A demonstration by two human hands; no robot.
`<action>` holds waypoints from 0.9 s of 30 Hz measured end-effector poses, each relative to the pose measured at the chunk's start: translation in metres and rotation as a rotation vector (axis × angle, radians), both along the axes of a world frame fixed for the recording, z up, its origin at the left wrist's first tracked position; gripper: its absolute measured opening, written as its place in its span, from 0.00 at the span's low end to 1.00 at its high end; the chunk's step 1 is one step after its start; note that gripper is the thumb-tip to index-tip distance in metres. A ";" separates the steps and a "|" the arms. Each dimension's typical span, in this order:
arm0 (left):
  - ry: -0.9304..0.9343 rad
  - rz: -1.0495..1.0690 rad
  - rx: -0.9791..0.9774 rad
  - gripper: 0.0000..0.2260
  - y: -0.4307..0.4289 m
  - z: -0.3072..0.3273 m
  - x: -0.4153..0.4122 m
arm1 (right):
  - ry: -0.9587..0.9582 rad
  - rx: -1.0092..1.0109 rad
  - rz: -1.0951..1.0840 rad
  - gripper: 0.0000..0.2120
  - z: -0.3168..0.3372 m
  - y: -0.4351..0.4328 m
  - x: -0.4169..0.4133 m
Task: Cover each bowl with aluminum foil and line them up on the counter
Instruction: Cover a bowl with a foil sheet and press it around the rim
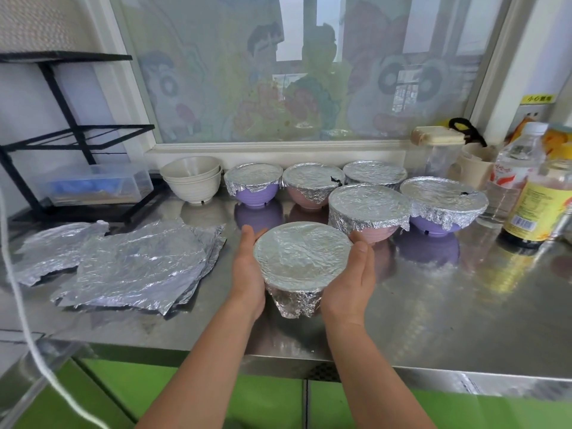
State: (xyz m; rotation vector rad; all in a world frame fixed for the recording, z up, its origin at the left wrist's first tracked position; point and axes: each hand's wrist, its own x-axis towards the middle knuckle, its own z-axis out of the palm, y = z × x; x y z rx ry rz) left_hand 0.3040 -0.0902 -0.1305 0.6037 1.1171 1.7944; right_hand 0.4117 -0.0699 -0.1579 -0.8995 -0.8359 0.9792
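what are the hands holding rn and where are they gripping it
A foil-covered bowl, held between the left hand and right hand, which cup its opposite sides just below the rim.

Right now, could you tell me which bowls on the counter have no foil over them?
The two stacked cream bowls at the back left, beside the back-row purple bowl; every other bowl wears foil.
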 end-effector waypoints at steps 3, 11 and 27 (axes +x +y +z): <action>0.069 0.041 0.015 0.20 -0.003 0.002 -0.005 | -0.168 0.080 0.057 0.28 0.004 -0.005 0.018; 1.535 0.196 0.576 0.13 -0.057 0.000 -0.015 | -1.023 0.934 0.179 0.08 0.018 0.003 0.086; 1.563 0.071 0.461 0.05 -0.052 -0.006 -0.011 | -1.207 1.002 0.281 0.10 0.020 0.007 0.079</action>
